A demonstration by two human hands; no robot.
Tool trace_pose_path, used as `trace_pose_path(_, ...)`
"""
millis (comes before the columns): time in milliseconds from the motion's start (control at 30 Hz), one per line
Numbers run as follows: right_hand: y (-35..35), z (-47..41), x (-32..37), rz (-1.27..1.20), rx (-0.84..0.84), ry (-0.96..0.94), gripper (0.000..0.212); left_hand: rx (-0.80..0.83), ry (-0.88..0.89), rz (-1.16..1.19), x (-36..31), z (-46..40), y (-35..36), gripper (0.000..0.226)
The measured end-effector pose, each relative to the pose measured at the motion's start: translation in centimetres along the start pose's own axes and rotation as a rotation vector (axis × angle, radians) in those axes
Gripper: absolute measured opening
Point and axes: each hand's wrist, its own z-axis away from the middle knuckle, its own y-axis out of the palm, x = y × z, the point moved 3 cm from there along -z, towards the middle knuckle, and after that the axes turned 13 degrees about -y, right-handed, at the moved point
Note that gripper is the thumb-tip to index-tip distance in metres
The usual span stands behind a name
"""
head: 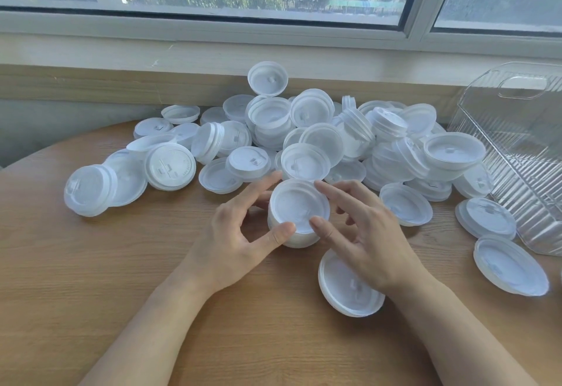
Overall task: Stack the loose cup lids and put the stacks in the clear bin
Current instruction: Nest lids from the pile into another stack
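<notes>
I have both hands around a short stack of lids (pixel 299 213) standing on the wooden table (pixel 91 279), just short of the big loose pile (pixel 304 136). My left hand (pixel 237 242) grips the stack from its left side, thumb pressed against the near rim and the forefinger stretched past the far rim, the other fingers curled behind it. My right hand (pixel 365 233) is half open on the other side: its thumb tip touches the top lid's near edge, its forefinger reaches to the far edge, and the remaining fingers spread loosely without closing on anything. Directly beyond my fingertips the pile begins, its nearest lid almost touching the stack, so there is little room forward. Under my right wrist lies a single lid (pixel 349 288), hollow side up and partly covered by the hand. Further right of that hand sit three more single lids, and beyond them the clear bin (pixel 523 157), tipped so its ribbed wall faces me, with lids pressed up against its left edge. Left of my left hand and back toward me the table is bare wood to its rounded edge.
</notes>
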Motion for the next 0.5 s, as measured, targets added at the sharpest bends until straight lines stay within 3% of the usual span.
trace_pose_path(333, -1.2, 0.0, -0.5, -0.103, 0.002, -0.031, 0.062, -0.004, -0.008, -0.001, 0.3, -0.1, 0.0, 0.065)
trace_pose_path(500, -2.1, 0.6, -1.1, -0.311, 0.19, 0.013, 0.081, -0.066, -0.06, 0.057, 0.5, -0.3, -0.4, 0.057)
